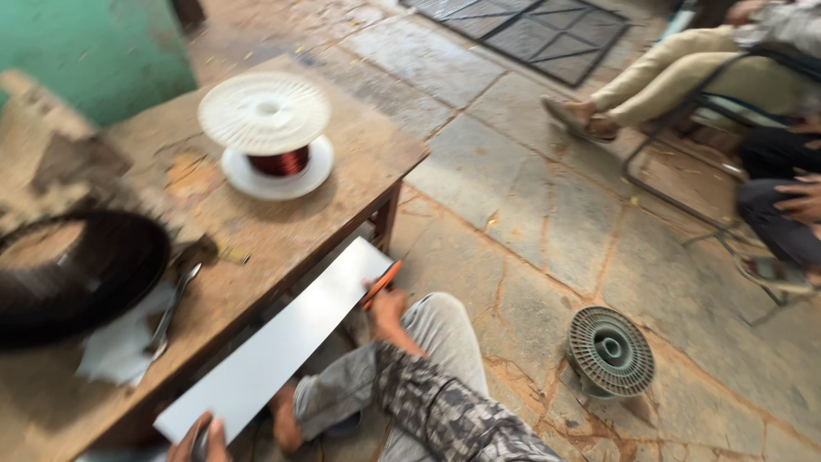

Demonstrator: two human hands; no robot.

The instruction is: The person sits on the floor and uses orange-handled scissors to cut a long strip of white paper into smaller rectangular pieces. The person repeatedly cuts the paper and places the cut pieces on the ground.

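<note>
While hands grip the white sheet, a wire spool stands nearby

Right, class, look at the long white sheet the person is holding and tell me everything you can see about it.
The white sheet is a long, narrow, flat strip, plain and smooth, looking like stiff paper or thin card. It slants from lower left to upper right beside the edge of the wooden table, above the person's lap. The left hand grips its near end, while the right hand meets its far end, holding an orange-handled tool against it. The picture is too blurred to tell whether it is cut.
</note>
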